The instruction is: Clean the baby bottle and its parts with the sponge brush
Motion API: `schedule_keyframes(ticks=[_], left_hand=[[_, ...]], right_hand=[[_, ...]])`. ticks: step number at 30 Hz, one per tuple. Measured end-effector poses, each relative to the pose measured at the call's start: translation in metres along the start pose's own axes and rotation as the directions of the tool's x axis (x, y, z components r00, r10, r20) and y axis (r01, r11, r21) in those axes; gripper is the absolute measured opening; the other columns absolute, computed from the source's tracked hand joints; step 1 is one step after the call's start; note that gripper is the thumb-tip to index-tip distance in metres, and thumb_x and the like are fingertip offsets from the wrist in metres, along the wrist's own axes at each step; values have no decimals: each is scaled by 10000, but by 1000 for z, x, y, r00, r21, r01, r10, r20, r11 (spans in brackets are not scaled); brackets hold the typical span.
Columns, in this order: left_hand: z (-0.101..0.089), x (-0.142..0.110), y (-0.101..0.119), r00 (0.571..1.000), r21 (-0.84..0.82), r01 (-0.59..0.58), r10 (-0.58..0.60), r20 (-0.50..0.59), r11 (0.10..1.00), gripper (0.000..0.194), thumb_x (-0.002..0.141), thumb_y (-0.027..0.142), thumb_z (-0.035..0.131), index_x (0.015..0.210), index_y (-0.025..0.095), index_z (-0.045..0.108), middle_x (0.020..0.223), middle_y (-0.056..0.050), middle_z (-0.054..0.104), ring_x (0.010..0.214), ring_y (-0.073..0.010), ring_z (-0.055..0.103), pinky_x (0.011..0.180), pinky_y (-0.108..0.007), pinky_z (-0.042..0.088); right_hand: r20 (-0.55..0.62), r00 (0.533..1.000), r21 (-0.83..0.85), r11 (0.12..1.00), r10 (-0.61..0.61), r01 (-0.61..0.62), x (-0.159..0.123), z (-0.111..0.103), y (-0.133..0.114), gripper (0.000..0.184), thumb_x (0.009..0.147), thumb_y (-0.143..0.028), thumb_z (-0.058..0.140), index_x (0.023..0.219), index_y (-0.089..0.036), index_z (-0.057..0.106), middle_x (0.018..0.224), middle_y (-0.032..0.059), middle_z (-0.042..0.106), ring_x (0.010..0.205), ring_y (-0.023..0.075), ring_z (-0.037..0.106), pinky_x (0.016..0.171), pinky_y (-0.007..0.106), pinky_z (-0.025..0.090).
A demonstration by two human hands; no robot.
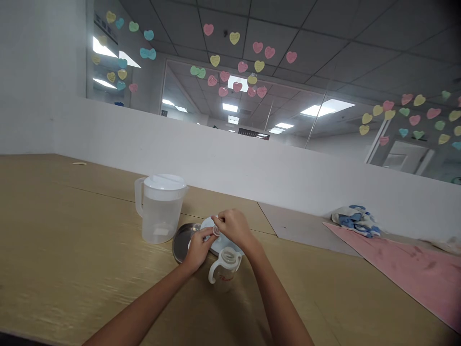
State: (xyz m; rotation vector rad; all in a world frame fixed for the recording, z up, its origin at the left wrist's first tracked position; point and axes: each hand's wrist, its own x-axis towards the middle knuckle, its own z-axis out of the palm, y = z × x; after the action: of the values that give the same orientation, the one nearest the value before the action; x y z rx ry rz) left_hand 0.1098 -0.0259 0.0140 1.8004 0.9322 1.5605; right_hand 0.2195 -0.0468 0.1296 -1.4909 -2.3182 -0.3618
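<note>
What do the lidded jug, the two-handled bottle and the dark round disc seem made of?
The lidded jug looks like plastic: cloudy, translucent walls and an opaque white lid. The two-handled bottle seems to be translucent plastic too, with red printing. The dark round disc looks like metal from its glossy sheen, though dark glass is possible.

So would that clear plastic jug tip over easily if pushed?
The clear plastic jug looks empty, so it is probably light and could slide when pushed. Its tall shape may tip it, though the flat base should steady it.
</note>
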Motion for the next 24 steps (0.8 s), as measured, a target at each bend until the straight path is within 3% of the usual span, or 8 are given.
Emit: schedule_keyframes(ticks=[4,10,19,24], left_hand=[[3,-2,0,999,-24,-44,45,28,999,243,808,320,530,848,162,710,963,-69,686,866,-178,597,794,-253,420],[6,-1,3,999,-16,-40,41,20,999,273,809,364,522,813,161,705,872,-56,693,810,-173,592,770,-258,433],[7,1,5,999,-28,34,-34,6,999,293,779,390,542,735,143,695,782,-53,687,748,-171,576,702,-254,426],[7,2,7,999,-33,44,-45,-5,998,274,770,371,554,730,151,712,789,-46,700,729,-170,590,699,-260,441]], right_hand=[[-182,983,146,989,-13,40,-5,-17,2,448,858,-311,428,439,-155,453,433,-27,397,464,76,259,500,243,171],[-322,946,238,970,34,46,-11,-36,6,461,836,-302,436,403,-159,367,450,-49,256,482,71,173,488,221,163],[-481,872,223,974,90,22,-14,-46,13,465,824,-315,416,404,-174,274,438,-49,201,482,78,155,470,231,184],[-578,807,200,980,122,-5,-15,-48,12,461,824,-319,420,406,-179,284,429,-46,219,472,81,167,475,237,205]])
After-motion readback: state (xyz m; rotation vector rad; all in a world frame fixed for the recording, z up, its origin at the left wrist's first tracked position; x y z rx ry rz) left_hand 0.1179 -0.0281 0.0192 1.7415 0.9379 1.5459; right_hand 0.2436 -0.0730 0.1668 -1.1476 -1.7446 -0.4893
